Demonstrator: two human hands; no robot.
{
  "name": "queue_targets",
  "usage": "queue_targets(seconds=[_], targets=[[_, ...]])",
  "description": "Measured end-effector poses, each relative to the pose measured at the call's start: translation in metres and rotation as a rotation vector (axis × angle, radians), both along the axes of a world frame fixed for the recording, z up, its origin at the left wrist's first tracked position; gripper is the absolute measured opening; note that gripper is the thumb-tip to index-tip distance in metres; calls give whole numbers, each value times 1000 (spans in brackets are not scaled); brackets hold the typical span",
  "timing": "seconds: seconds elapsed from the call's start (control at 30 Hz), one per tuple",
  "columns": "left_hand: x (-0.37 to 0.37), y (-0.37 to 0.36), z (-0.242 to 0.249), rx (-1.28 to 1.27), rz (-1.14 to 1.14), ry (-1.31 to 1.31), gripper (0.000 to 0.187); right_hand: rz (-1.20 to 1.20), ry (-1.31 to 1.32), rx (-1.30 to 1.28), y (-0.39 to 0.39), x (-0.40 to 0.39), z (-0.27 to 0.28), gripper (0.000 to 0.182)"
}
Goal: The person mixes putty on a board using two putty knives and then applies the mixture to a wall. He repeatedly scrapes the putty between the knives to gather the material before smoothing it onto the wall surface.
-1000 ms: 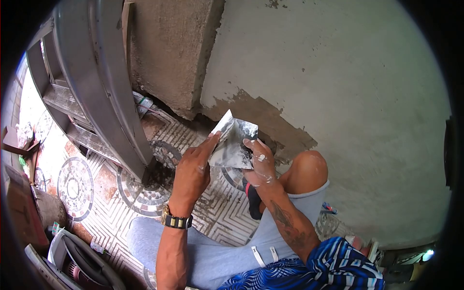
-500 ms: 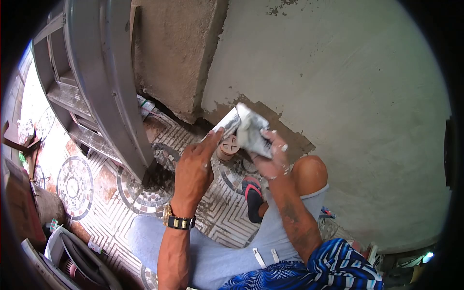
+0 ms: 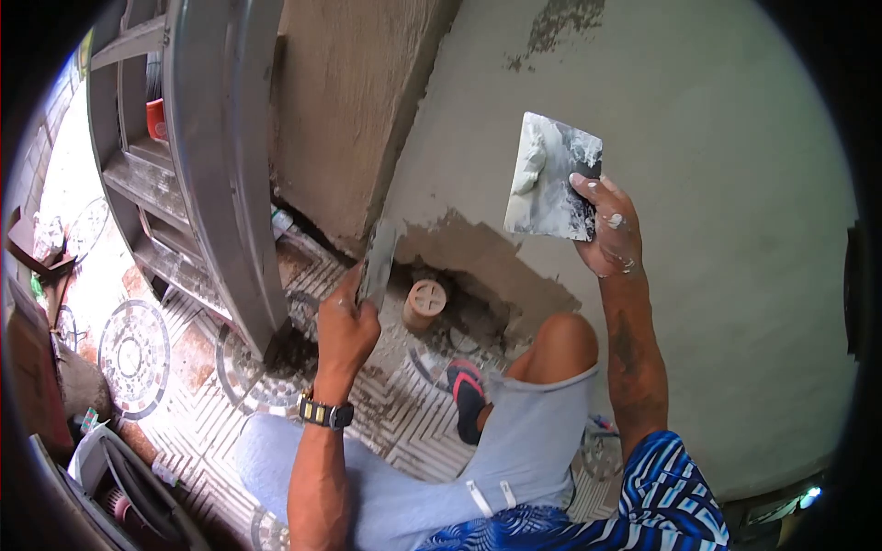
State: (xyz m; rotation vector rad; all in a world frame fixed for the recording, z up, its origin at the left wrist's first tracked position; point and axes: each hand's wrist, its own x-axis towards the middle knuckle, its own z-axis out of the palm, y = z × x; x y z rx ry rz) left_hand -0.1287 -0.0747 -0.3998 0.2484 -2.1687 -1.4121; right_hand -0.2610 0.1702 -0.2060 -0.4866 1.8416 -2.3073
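Observation:
My left hand [image 3: 347,326] is closed round a putty knife [image 3: 379,259], its blade pointing up near the base of the wall corner. My right hand [image 3: 613,230] grips a thin, flat rectangular plate [image 3: 562,207] by its right edge, thumb on top. White putty [image 3: 530,161] sits in a lump on the plate's left side, with smears over the rest. White specks mark my right thumb and wrist. Beyond the plate is the grey plastered wall [image 3: 717,239], with a bare brownish patch [image 3: 478,253] low down.
A capped pipe stub [image 3: 424,303] stands up from the patterned tile floor [image 3: 197,427] beside the wall base. A metal ladder [image 3: 216,138] rises at the left. My foot in a sandal [image 3: 467,390] rests near the pipe. A fan-like object [image 3: 124,487] lies at lower left.
My hands have moved apart. The plate has gone up and right, over the wall, while the putty knife has moved left and now points upward. The pipe stub shows more fully.

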Motion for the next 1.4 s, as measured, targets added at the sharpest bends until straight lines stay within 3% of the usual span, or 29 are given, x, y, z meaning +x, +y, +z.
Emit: queue_targets(seconds=[0.03, 0.13, 0.23, 0.37, 0.4, 0.43, 0.57, 0.67, 0.83, 1.0, 1.13, 1.23, 1.33, 1.4], targets=[[-2, 2, -2, -42, 20, 125, 47, 21, 84, 67, -2, -4, 14, 29], [2, 3, 6, 44, -56, -13, 49, -34, 422, 347, -7, -29, 48, 29], [4, 6, 11, 21, -66, 104, 47, -356, 797, 1017, -20, -44, 110, 29], [6, 6, 14, 3, -78, 129, 48, -512, 1424, 1109, -48, -54, 192, 26], [7, 6, 15, 21, -86, 106, 49, -570, 1556, 1283, -50, -57, 219, 34], [8, 6, 17, 63, -103, 29, 49, -610, 1769, 1291, -56, -67, 243, 31], [5, 10, 14, 52, -96, 91, 49, -633, 1896, 1552, -78, -70, 322, 28], [2, 12, 14, 68, -107, 92, 49, -762, 1861, 1807, -94, -78, 344, 26], [1, 12, 20, 51, -139, 81, 48, -955, 1799, 2041, -106, -105, 343, 22], [-1, 13, 18, 66, -151, 23, 47, -1112, 1938, 1978, -102, -131, 316, 21], [-5, 15, 21, 66, -168, -26, 48, -1242, 1885, 1832, -104, -146, 278, 26], [-7, 17, 21, 97, -185, 11, 48, -1217, 2111, 2061, -94, -138, 236, 29], [-6, 15, 21, 112, -195, -84, 49, -1207, 2191, 1958, -82, -142, 191, 23], [-6, 15, 19, 101, -166, -15, 48, -1180, 2137, 2018, -77, -142, 159, 31]])
